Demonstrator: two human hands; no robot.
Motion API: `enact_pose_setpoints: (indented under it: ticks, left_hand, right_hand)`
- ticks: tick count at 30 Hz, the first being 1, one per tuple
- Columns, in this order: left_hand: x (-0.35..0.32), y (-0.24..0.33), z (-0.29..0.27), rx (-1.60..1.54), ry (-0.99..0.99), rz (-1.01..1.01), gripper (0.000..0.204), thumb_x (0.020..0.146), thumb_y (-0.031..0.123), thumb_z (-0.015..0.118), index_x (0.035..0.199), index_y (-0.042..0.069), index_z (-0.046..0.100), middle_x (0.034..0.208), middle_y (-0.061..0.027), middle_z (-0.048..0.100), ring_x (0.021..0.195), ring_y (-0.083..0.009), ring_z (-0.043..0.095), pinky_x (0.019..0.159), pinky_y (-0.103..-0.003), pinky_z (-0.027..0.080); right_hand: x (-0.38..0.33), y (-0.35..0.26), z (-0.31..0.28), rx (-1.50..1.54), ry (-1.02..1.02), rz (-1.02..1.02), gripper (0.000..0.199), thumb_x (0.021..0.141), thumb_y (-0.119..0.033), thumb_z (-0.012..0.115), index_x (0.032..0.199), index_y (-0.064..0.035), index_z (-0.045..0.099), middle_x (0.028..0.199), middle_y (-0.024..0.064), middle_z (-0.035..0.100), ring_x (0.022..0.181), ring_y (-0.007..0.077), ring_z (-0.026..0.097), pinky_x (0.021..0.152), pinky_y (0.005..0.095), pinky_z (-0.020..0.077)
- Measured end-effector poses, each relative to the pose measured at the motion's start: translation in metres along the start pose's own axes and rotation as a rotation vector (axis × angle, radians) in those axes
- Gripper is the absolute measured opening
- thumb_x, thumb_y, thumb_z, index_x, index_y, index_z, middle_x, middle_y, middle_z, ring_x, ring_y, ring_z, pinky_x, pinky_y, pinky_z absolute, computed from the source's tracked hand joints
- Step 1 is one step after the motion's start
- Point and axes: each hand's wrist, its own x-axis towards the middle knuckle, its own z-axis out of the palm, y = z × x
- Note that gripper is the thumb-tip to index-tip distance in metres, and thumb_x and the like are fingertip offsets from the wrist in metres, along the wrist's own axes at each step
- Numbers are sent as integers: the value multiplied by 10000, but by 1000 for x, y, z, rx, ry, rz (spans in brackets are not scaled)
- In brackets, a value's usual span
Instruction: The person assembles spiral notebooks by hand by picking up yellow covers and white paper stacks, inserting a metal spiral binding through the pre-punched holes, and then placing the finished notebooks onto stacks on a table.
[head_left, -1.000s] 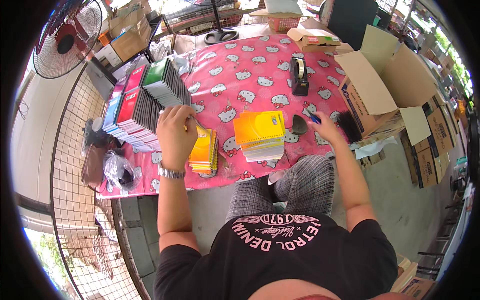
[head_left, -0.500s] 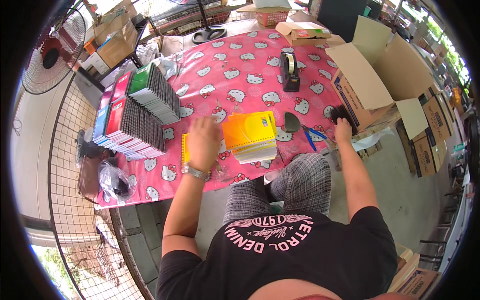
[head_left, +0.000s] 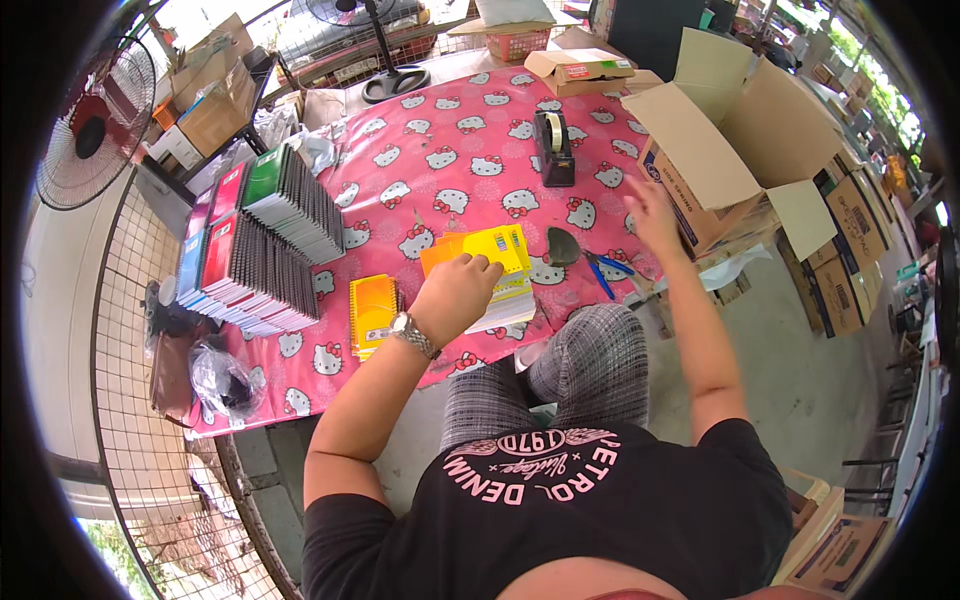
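A stack of yellow spiral notebooks point(head_left: 500, 250) stands near the table's front edge. My left hand point(head_left: 460, 293), with a wristwatch, lies over its left part, fingers bent and closed on a top notebook; the thumb is hidden. Left of that wrist is a smaller yellow spiral notebook pile point(head_left: 370, 308). My right hand point(head_left: 652, 215) is raised beside the open cardboard box point(head_left: 700, 185), fingers apart, with nothing seen in it. Between the stack and this hand lie a dark flat rounded piece point(head_left: 563, 247) and blue-handled pliers point(head_left: 603, 272).
Tall stacks of spiral notebooks point(head_left: 265, 265) with red, green and blue covers stand at the left. A black tape dispenser point(head_left: 554, 150) sits farther back, near a flat carton point(head_left: 578, 72). A clear plastic bag point(head_left: 225, 378) lies at the left front corner. A fan point(head_left: 95, 125) stands beyond.
My left hand has moved right from beside the stack onto the yellow notebooks, uncovering the smaller pile. My right hand has left the black bristly thing by the box and its fingers have spread.
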Motion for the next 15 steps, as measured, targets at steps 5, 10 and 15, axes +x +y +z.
enact_pose_setpoints:
  ticks: [5,10,15]
  left_hand:
    - [-7,-7,6,-62,76,82,201,866,181,611,1028,87,683,935,-85,693,860,-265,672,731,-389,550]
    - [0,-22,-7,-204,35,52,200,880,175,604,1030,74,689,865,-112,700,766,-284,678,716,-386,546]
    - [5,-31,-19,-184,104,73,198,886,139,570,1042,55,657,887,-126,689,767,-300,670,708,-410,541]
  right_hand:
    - [-14,-123,1,390,-275,-84,324,909,-67,613,1231,-93,645,998,94,621,888,208,612,787,315,505]
    - [-14,-150,13,505,-295,-234,285,909,-70,609,1184,-104,678,981,74,635,887,196,626,736,302,499]
    - [-10,-168,10,519,-397,-169,247,883,-36,637,1110,-103,710,975,71,625,867,201,627,741,305,505]
